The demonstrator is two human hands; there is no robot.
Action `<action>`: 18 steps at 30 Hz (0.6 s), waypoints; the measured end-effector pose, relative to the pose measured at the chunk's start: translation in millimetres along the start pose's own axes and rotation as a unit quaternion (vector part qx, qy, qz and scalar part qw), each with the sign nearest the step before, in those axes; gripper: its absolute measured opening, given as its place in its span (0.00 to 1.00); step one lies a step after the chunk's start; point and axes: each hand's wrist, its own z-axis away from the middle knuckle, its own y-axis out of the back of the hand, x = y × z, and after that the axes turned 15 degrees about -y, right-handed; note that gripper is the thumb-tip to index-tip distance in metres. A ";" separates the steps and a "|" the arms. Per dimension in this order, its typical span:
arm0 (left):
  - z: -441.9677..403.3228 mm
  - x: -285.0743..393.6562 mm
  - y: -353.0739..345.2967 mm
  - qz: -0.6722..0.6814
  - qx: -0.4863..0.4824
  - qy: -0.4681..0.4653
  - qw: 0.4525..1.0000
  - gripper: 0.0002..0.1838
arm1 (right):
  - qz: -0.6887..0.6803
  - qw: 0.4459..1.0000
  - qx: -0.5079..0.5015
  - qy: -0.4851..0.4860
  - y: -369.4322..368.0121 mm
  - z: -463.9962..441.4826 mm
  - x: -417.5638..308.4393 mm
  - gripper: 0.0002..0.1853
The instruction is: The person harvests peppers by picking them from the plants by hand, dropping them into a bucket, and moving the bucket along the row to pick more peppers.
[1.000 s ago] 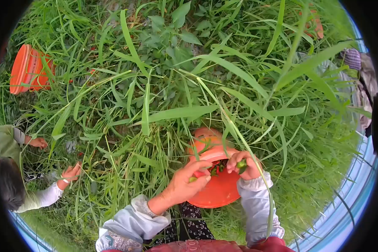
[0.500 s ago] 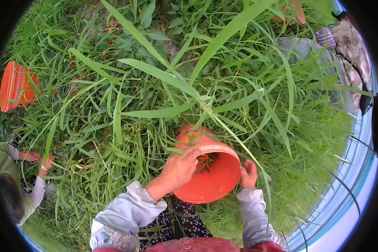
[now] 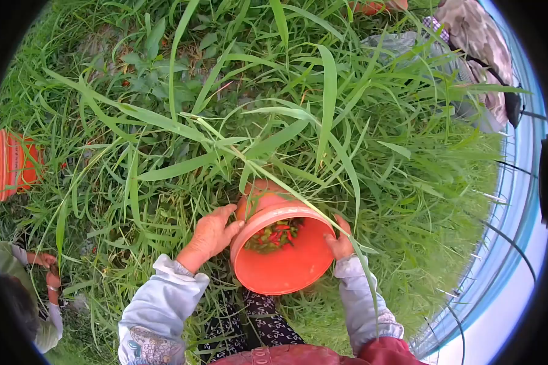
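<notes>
An orange bucket (image 3: 280, 267) is tilted in front of my legs, its mouth facing me. Red and green peppers (image 3: 277, 236) lie inside, against its far wall. My left hand (image 3: 208, 236) is at the bucket's left side, fingers stretched out and thumb apart, the tips at its outer wall. On the right, my right hand (image 3: 340, 239) grips the bucket by its rim, thumb toward the mouth. A long grass stalk (image 3: 274, 179) crosses in front of the bucket's upper side and runs down past my right hand.
Tall grass and leafy plants surround me. Another orange bucket (image 3: 15, 165) lies at far left, above a person's hands (image 3: 50, 267) among the plants. At upper right are another person's patterned clothes (image 3: 478, 36). Bluish plastic sheeting (image 3: 499, 243) with dark hoops borders the right side.
My left hand has come off the rim to the bucket's left side. The bucket has shifted left and turned so more peppers show. The view has shifted.
</notes>
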 end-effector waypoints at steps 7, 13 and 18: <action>39.0 20.3 -42.1 0.009 0.004 -0.018 1.000 0.35 | 0.100 0.992 -0.036 -0.070 -2.9 -6.3 -17.3 0.28; 55.5 -13.0 -76.8 0.000 -0.121 0.202 0.972 0.28 | 0.310 0.939 -0.047 -0.140 -6.3 -15.4 -1.2 0.25; 68.5 3.7 -47.7 -0.021 -0.136 0.177 0.975 0.23 | 0.294 0.954 -0.048 -0.022 12.3 -0.9 -23.3 0.19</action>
